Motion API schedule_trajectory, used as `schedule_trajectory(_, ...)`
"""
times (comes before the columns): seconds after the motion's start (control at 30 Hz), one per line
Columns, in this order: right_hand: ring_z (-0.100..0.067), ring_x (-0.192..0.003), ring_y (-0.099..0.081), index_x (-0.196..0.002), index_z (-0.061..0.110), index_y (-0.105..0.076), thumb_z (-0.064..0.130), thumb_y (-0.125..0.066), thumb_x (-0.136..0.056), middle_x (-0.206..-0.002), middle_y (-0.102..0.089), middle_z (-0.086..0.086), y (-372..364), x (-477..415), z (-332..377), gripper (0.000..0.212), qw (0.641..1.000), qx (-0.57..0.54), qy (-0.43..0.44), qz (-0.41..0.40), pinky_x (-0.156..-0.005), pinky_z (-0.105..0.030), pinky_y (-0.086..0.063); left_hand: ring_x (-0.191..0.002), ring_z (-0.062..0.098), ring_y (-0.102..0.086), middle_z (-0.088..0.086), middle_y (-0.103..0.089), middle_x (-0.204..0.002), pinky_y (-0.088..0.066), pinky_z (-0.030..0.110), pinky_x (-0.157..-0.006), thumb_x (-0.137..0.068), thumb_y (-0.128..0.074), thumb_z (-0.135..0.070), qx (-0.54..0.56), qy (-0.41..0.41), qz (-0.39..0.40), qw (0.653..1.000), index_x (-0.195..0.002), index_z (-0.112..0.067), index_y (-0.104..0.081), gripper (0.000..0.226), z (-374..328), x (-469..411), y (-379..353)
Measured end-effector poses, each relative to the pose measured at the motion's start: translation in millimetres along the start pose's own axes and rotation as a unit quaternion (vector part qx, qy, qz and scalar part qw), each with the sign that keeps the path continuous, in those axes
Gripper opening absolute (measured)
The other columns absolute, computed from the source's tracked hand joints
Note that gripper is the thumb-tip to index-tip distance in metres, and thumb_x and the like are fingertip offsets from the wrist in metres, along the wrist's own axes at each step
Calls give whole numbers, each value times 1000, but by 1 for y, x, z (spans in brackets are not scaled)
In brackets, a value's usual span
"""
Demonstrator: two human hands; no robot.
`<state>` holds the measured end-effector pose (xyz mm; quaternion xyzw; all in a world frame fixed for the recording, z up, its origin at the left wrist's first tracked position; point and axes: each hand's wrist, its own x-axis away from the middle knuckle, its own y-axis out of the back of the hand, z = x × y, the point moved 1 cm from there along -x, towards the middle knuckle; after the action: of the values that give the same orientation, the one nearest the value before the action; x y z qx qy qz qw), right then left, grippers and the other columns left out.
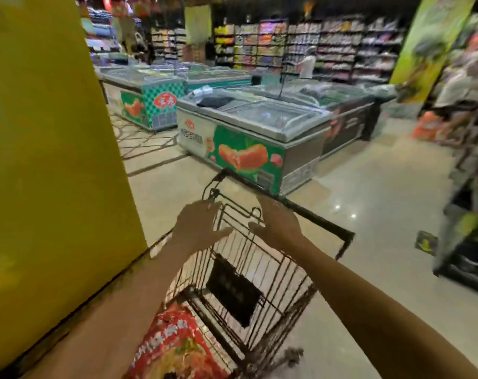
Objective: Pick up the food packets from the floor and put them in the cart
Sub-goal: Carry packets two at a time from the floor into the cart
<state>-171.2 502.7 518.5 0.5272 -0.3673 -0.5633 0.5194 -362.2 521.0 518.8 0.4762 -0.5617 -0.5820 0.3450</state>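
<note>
A dark wire shopping cart [273,272] stands in front of me, its handle bar [314,214] on the far side. A red and yellow food packet [172,343] lies in the cart's near end, at the bottom of the view. My left hand [197,224] and my right hand [279,221] hover side by side above the cart's far end, fingers spread, holding nothing. A small dark and yellow packet [426,242] lies on the floor at the right, beside a shelf base. The picture is blurred by motion.
A big yellow pillar [49,160] fills the left side, close to the cart. Chest freezers [248,132] stand just beyond the cart. Product shelves [467,160] line the right edge. A person in white [307,64] stands far back. Pale tiled floor [382,187] runs right of the cart.
</note>
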Motion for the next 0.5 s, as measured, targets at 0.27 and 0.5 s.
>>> schedule_trajectory(0.27,-29,-133,-38,-145,11,-28,46,-51,-91,-150,-35,-8,99,188,-137,68,971,85,-216,-65,-103,-42,-39,-138,21,-35,2,-38,-150,-27,35,-111,-84,-50,-64,81,-255,-12,963,-145,-23,-33,76,-224,18,16)
schedule_trajectory(0.5,-27,-134,-35,-143,12,-32,44,-53,-90,-147,-39,-8,152,391,-232,65,895,120,-418,-98,-104,-39,-37,-130,24,-45,2,-46,-145,-35,35,-104,-85,-48,-64,110,-415,36,902,-145,-24,-35,73,-418,89,4)
